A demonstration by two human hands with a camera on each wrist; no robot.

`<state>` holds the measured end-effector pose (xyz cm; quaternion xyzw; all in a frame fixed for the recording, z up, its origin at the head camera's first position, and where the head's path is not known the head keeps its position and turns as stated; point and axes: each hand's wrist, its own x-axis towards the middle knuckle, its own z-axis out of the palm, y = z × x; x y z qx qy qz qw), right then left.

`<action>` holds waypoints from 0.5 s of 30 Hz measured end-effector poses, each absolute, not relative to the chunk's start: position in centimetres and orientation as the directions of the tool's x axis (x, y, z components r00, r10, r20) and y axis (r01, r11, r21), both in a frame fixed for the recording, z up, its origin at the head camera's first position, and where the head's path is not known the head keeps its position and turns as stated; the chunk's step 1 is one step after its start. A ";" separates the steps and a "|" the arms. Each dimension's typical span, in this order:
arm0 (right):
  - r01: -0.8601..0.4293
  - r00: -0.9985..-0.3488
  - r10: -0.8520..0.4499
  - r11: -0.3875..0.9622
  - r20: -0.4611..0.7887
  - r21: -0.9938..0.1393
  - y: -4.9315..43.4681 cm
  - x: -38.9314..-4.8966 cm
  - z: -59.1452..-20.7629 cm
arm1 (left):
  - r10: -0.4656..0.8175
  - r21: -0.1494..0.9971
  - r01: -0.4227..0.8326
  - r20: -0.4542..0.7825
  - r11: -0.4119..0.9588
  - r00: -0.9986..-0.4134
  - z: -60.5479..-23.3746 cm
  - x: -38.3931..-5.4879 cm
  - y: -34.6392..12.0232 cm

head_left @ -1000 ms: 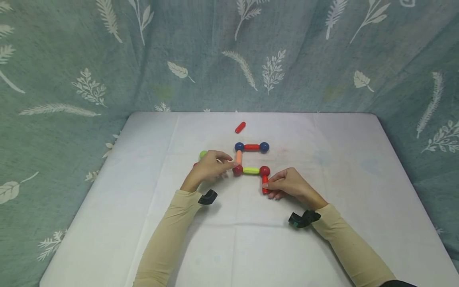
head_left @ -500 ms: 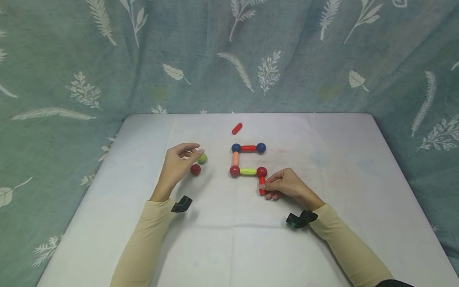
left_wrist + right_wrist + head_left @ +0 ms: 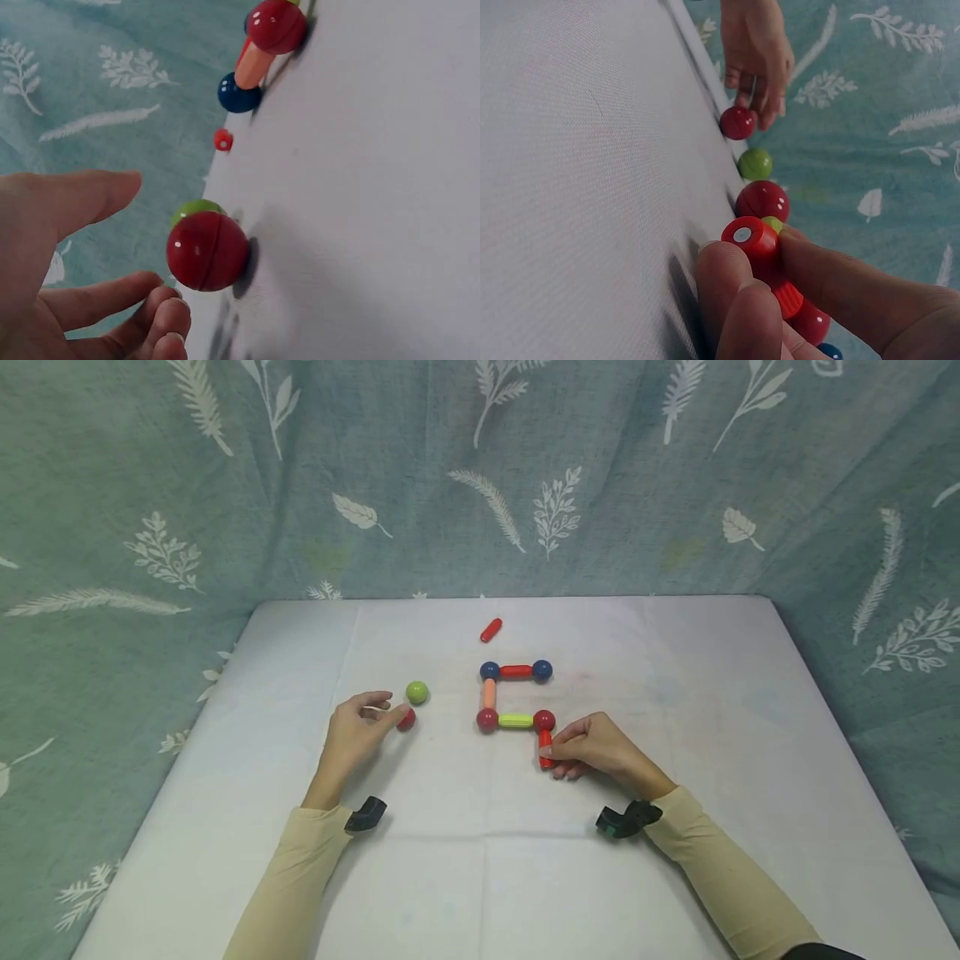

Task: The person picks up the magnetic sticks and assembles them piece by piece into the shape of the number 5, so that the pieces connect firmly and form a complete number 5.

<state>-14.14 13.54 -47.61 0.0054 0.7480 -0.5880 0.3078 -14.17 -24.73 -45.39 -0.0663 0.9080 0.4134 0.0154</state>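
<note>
My left hand [image 3: 353,732] is beside a loose red ball [image 3: 406,719], its thumb and fingers spread apart; in the left wrist view a gap shows between them and the ball [image 3: 207,251]. A green ball [image 3: 417,692] lies just behind that one. My right hand [image 3: 601,746] pinches a red magnetic rod [image 3: 545,750] between thumb and fingers. One end of this rod meets a red ball [image 3: 543,720]; a pale disc shows on its free end in the right wrist view. From that ball a yellow-green rod [image 3: 516,721] runs left to another red ball [image 3: 487,720].
An orange rod [image 3: 489,695] continues the chain back to a blue ball [image 3: 490,671]. From there a red rod [image 3: 516,672] leads to a second blue ball [image 3: 542,671]. Behind lies a loose red rod [image 3: 491,630]. Everything is on a white-covered table [image 3: 480,877] before a leaf-patterned curtain [image 3: 420,443].
My left hand has moved left from the chain's left red ball to the loose red and green balls, then slightly nearer me to the red one. My right hand keeps pinching the red magnetic rod.
</note>
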 end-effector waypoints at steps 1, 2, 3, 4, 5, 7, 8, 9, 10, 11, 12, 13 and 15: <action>0.368 -0.811 -0.354 0.307 -0.465 -0.877 13.5 -14.1 -47.6 | -0.099 0.744 -0.131 -0.088 0.655 -0.991 -45.5 -14.1 -24.8; 0.366 -0.812 -0.355 0.307 -0.463 -0.878 13.5 -14.1 -47.6 | -0.091 0.740 -0.129 -0.093 0.660 -0.992 -45.6 -14.0 -24.8; 0.366 -0.814 -0.352 0.308 -0.462 -0.878 13.5 -14.1 -47.6 | -0.084 0.736 -0.128 -0.097 0.665 -0.992 -45.7 -14.0 -24.7; 0.365 -0.814 -0.351 0.309 -0.462 -0.878 13.6 -14.1 -47.6 | -0.078 0.736 -0.128 -0.102 0.665 -0.992 -45.8 -13.9 -24.7; 0.366 -0.815 -0.349 0.312 -0.464 -0.877 13.6 -14.1 -47.6 | -0.074 0.733 -0.128 -0.106 0.668 -0.992 -45.9 -13.9 -24.7; 0.368 -0.814 -0.346 0.315 -0.467 -0.875 13.6 -14.2 -47.6 | -0.070 0.724 -0.131 -0.114 0.678 -0.991 -46.0 -13.9 -24.6; 0.369 -0.814 -0.343 0.319 -0.469 -0.873 13.6 -14.2 -47.7 | -0.070 0.719 -0.133 -0.118 0.682 -0.991 -46.1 -13.8 -24.5; 0.370 -0.813 -0.342 0.322 -0.471 -0.872 13.6 -14.2 -47.7 | -0.071 0.712 -0.136 -0.120 0.689 -0.990 -46.2 -13.8 -24.4; 0.372 -0.812 -0.341 0.322 -0.473 -0.871 13.6 -14.2 -47.7 | -0.070 0.707 -0.136 -0.121 0.694 -0.990 -46.2 -13.8 -24.4; 0.371 -0.812 -0.341 0.323 -0.473 -0.871 13.7 -14.2 -47.7 | -0.069 0.699 -0.132 -0.118 0.703 -0.991 -46.3 -13.7 -24.3; 0.370 -0.813 -0.342 0.323 -0.472 -0.871 13.6 -14.2 -47.7 | -0.066 0.693 -0.128 -0.116 0.710 -0.991 -46.3 -13.7 -24.2; 0.368 -0.814 -0.343 0.322 -0.469 -0.872 13.6 -14.2 -47.7 | -0.066 0.688 -0.126 -0.113 0.714 -0.991 -46.4 -13.7 -24.2; 0.367 -0.814 -0.342 0.322 -0.469 -0.873 13.6 -14.2 -47.7 | -0.067 0.680 -0.123 -0.108 0.723 -0.992 -46.4 -13.7 -24.1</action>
